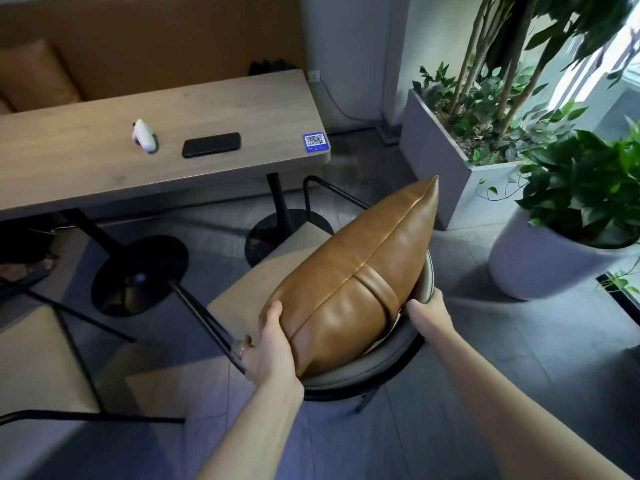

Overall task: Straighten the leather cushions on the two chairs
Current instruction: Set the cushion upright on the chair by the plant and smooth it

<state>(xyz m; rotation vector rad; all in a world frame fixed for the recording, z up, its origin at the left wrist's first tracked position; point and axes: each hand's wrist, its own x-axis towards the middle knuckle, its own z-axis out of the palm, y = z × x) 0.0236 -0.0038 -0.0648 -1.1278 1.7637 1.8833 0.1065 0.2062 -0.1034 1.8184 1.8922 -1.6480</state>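
A tan leather cushion (360, 271) stands on edge against the curved grey backrest (388, 368) of the near chair, above its beige seat (249, 289). My left hand (268, 348) grips the cushion's near left corner, thumb on its front face. My right hand (427, 310) reaches behind the cushion's right side, between it and the backrest; its fingers are hidden. A second chair with a beige seat (31, 358) and black frame is at the lower left; no cushion shows on it.
A wooden table (104, 168) stands ahead, carrying a black phone (211, 144), a white controller (144, 135) and a blue QR card (316, 143). Its black round bases (138, 275) sit on the floor. A grey planter (446, 161) and a white plant pot (550, 258) stand to the right.
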